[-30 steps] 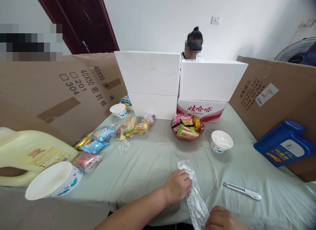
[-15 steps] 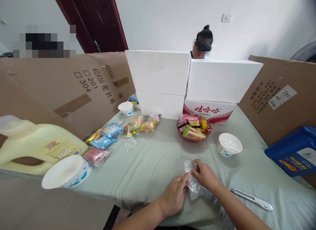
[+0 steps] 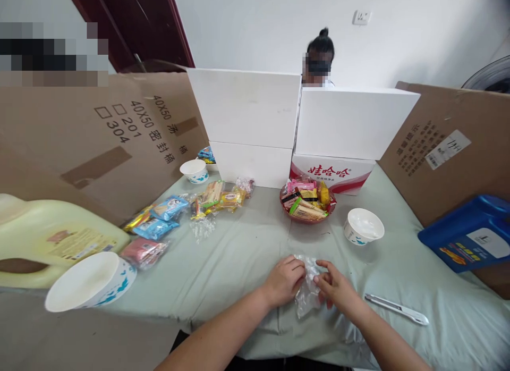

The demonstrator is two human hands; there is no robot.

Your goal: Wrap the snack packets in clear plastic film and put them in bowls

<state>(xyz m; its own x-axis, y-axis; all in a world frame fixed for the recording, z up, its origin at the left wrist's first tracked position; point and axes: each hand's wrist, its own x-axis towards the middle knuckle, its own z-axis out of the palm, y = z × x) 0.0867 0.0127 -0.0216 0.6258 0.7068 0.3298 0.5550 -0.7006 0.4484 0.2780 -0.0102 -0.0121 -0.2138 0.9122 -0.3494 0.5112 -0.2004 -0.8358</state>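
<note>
Both hands meet over a crumpled clear plastic wrapper (image 3: 306,292) near the front edge of the counter (image 3: 247,254), which is draped in a pale green cloth. The left hand (image 3: 283,280) is curled, its fingertips pinching the wrapper's upper left edge; the right hand (image 3: 334,288) grips the wrapper's right side with thumb and fingers half closed. The wrapper lies partly on the cloth between them. Just right of the right forearm rests a white utility knife (image 3: 397,309). Farther back stand a small white paper bowl (image 3: 363,226) and a red dish of wrapped snacks (image 3: 307,202). To the left, loose snack packets (image 3: 175,214) are strewn toward a large white bowl (image 3: 90,281) and a pale yellow jug (image 3: 51,241) lying on its side. A blue jug (image 3: 470,235) lies at the far right. White boxes (image 3: 303,124) and cardboard sheets (image 3: 99,137) wall in the counter; another person (image 3: 319,57) sits behind them.
</note>
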